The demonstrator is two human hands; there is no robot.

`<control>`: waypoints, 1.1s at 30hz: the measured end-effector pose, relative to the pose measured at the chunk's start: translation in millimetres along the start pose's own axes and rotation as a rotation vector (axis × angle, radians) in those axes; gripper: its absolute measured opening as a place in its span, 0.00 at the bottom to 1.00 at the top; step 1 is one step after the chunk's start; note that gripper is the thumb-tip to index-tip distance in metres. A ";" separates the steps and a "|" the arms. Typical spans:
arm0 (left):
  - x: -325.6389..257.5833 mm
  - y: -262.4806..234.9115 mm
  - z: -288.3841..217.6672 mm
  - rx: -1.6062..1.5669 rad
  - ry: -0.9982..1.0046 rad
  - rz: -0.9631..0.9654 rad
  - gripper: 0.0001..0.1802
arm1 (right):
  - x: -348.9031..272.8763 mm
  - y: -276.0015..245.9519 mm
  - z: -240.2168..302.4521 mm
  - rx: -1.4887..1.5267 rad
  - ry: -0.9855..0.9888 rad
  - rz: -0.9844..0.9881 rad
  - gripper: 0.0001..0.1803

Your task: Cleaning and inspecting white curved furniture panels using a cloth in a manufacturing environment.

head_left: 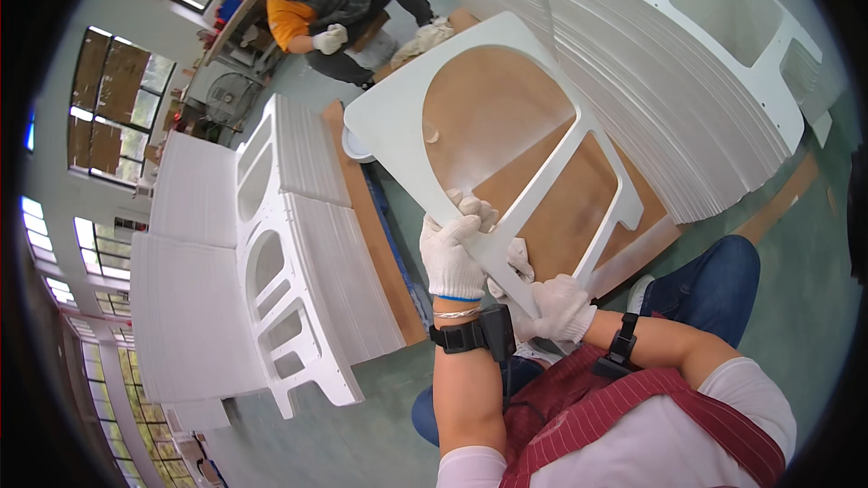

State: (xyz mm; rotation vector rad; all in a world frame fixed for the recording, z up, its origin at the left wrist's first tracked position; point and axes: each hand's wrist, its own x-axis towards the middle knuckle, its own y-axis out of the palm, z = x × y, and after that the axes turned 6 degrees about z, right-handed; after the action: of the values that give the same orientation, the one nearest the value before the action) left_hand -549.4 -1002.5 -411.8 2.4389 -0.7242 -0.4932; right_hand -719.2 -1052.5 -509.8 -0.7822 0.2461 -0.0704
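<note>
A flat white panel (pixel 389 117) with one big rounded opening and a smaller one beside it is tilted up in front of me, over a brown board (pixel 488 99). White knit gloves cover both hands. My left hand (pixel 454 253) is closed round the panel's left edge, its fingertips showing through the big opening. Lower down, my right hand (pixel 562 307) is closed at the panel's near corner; its fingers are partly hidden. Crumpled white fabric (pixel 519 260) shows by the panel's near strip, and I cannot tell whether it is a rag or part of a glove.
A long stack of white panels (pixel 669 117) curves along the right. More stacked panels (pixel 334 262) stand at left. A seated person (pixel 334 9) in orange and grey, wearing white gloves, is at the far side. A fan (pixel 228 95) stands behind the left stack.
</note>
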 end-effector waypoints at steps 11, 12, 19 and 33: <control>-86.6 29.2 -15.1 0.301 0.048 0.132 0.24 | -41.6 -95.1 34.8 0.320 -0.435 -0.612 0.15; -92.9 31.5 -14.8 0.318 0.015 0.150 0.22 | -44.9 -108.7 42.8 0.355 -0.548 -0.744 0.16; -97.8 -12.6 13.2 1.207 0.493 0.450 0.27 | -20.0 -138.6 102.3 -0.278 -1.037 -0.808 0.24; -162.9 -50.9 20.7 0.656 -0.011 0.215 0.17 | 19.4 -269.1 49.7 -0.059 -0.616 -0.861 0.20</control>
State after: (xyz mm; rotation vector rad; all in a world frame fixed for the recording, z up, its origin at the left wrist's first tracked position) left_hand -668.0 -879.0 -427.8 2.8924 -1.2999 -0.1976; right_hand -680.7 -1211.9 -289.9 -0.8851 -0.6890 -0.6235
